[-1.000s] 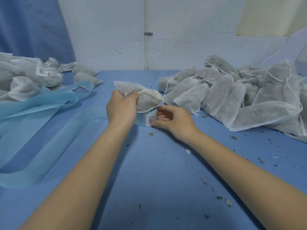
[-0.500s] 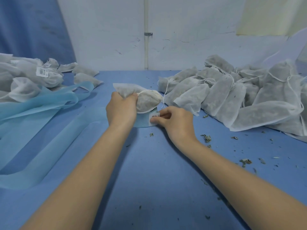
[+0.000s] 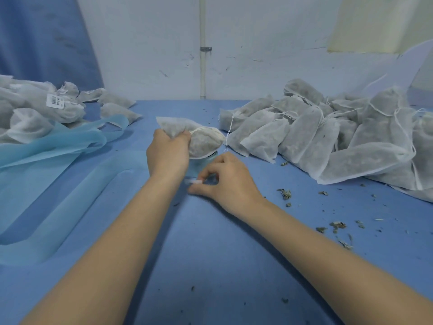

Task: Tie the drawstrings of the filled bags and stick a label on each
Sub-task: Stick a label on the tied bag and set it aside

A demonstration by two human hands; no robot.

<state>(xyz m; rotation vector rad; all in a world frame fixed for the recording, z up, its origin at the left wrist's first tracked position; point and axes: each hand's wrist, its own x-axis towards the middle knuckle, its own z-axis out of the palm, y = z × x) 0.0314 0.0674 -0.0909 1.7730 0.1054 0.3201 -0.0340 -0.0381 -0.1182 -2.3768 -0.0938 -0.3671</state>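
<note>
Blue table (image 3: 210, 266) bears bag piles (image 3: 339, 137), blue fabric (image 3: 58, 146), crumbs (image 3: 284, 193).

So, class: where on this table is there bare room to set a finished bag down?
Bare blue table lies between the forearms and near the back wall. It is crowded right by the unlabelled bag pile, left by labelled bags and light-blue sheets.

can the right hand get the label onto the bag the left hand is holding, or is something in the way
Probably yes. The right hand pinches a small white label just below the bag, which the left hand grips at its neck, leaving the bulging side bare. Nothing lies between them.
</note>
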